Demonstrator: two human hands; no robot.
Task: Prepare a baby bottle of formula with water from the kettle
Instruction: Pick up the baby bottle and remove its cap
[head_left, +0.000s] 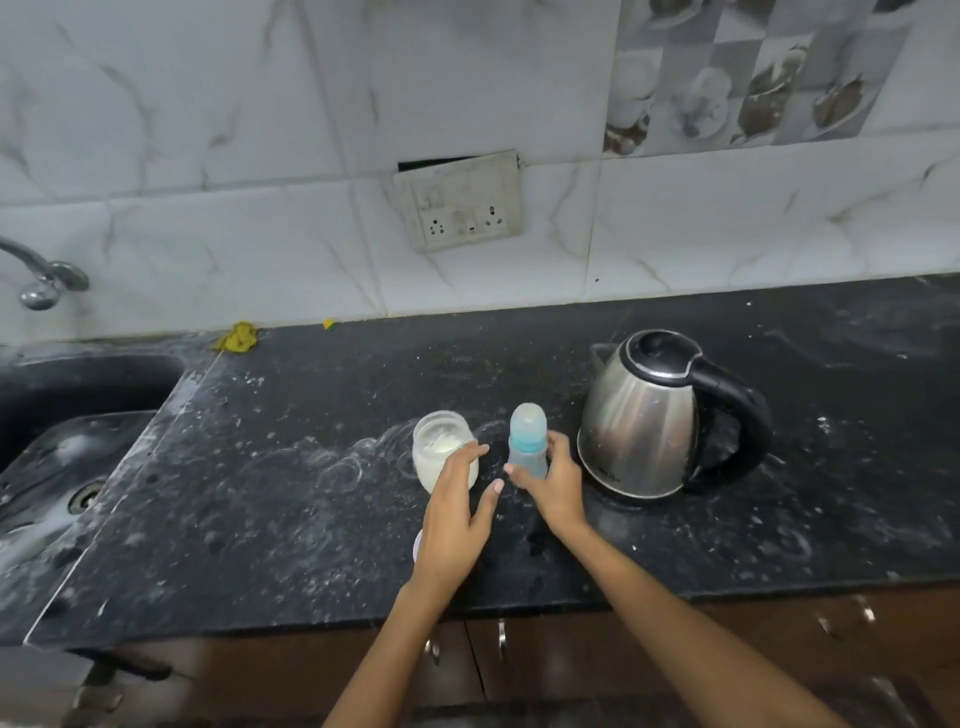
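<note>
Now both hands are down at the middle of the frame, on the speckled black stone counter (291, 499). The right hand (553, 480) has its fingers curled round the lower body of the small pale-blue baby bottle with its translucent domed cap (528, 434), thumb on the near left side, fingers wrapping the right. The bottle stands upright, long axis vertical, cap pointing straight up, base on the counter as far as I can tell. It sits dead centre, between the other two things.

Just left of it stands the open clear plastic jar of white formula powder (442, 447), mouth up, no lid on it. The left hand (457, 512) reaches toward it with fingers fairly straight and spread; the fingertips lie against the jar's near right side, resting rather than gripping, and the thumb points across toward the bottle.

To the right, close beside the bottle but apart from it, is the stainless steel electric kettle with black lid and handle (641, 421), handle toward the right of the frame, spout toward the upper left.

So the right hand is the nearer one to the bottle and to the kettle. My guess: the cap has to come off first, twisted about that vertical axis.
</note>
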